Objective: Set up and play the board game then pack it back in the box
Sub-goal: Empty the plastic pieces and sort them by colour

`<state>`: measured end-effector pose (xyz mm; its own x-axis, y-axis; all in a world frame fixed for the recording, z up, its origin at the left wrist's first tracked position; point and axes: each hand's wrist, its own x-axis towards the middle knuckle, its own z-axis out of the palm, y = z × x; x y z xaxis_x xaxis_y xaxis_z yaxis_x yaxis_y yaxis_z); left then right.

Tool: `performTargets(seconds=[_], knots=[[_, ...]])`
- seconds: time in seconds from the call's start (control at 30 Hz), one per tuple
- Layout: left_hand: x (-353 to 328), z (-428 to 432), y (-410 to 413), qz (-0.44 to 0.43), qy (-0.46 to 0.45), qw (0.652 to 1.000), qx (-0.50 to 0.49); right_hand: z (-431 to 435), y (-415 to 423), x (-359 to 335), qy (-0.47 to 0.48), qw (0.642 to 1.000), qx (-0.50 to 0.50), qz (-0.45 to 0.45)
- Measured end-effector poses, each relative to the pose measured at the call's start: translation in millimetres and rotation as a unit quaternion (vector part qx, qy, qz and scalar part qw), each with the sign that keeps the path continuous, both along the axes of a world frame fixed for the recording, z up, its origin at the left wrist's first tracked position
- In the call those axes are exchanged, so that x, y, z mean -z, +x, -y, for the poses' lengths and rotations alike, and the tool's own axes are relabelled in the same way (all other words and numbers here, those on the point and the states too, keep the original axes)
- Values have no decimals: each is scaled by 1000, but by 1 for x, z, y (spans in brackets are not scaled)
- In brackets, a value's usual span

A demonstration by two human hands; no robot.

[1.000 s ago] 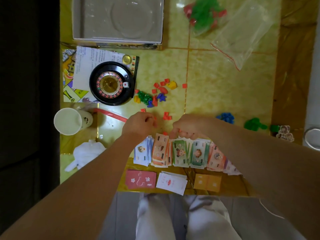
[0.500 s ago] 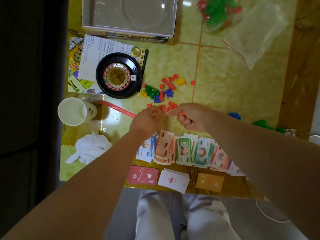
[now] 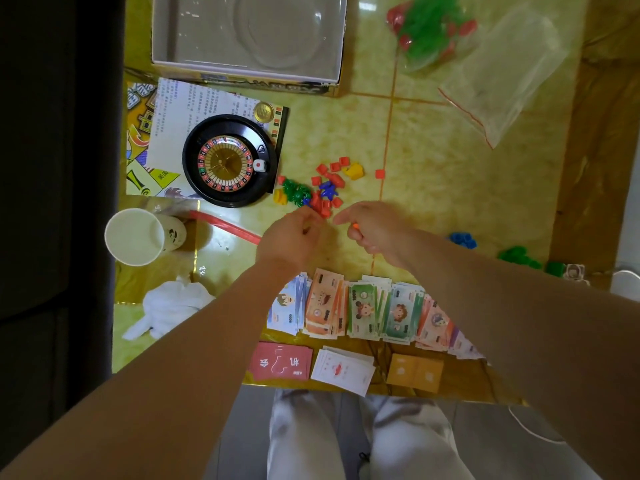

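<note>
Small red, green, blue and yellow plastic pieces (image 3: pixel 323 185) lie scattered mid-table beside a black roulette wheel (image 3: pixel 229 161) with a white die on its rim. My left hand (image 3: pixel 291 237) hovers at the near edge of the pile, fingers curled; what it holds is hidden. My right hand (image 3: pixel 372 228) sits beside it, index finger pointing left, the other fingers curled round a small orange-red piece. Rows of play money (image 3: pixel 363 308) lie just below both hands, with red (image 3: pixel 280 362), white (image 3: pixel 343 368) and orange (image 3: pixel 414 372) card decks nearer me.
The open game box (image 3: pixel 332 39) stands at the back. The folded board and rule sheet (image 3: pixel 187 105) lie under the wheel. A paper cup (image 3: pixel 138 237) and crumpled tissue (image 3: pixel 169 306) sit left. Plastic bags (image 3: pixel 502 74) lie back right, blue (image 3: pixel 462 239) and green (image 3: pixel 517 254) pieces right.
Both hands have moved up from the money row to the near edge of the scattered pieces. My right hand now shows an orange-red piece in its fingers.
</note>
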<state>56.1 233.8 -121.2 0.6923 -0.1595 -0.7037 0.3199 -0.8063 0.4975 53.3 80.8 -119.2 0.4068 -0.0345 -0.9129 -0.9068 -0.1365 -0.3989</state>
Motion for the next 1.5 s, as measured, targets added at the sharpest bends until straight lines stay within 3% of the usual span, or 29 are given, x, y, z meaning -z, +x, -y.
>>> performTargets(seconds=[0.07, 0.2, 0.3, 0.47, 0.73, 0.93, 1.1, 1.27, 1.5], knots=[[-1, -1, 4, 13, 9, 1000, 8, 6, 3, 2, -50, 998, 21, 12], [-3, 11, 4, -27, -61, 997, 36, 28, 17, 13, -139, 982, 120, 36], [1, 25, 5, -35, -77, 993, 82, 40, 27, 25, -207, 973, 88, 42], [10, 21, 16, 26, 0, 998, 50, 27, 40, 29, -268, 958, 14, 97], [12, -2, 19, 91, 56, 994, 5, 5, 37, 25, -169, 975, -10, 144], [1, 26, 11, 130, 29, 990, 40, 35, 15, 5, -201, 969, -63, 130], [0, 56, -2, 132, 7, 983, 128, 50, -17, 4, -260, 930, -189, 181], [15, 78, -16, 210, 33, 959, 188, 63, -45, 20, -287, 887, -234, 276], [44, 87, -25, 314, 21, 914, 255, 67, -55, 41, -370, 799, -236, 410]])
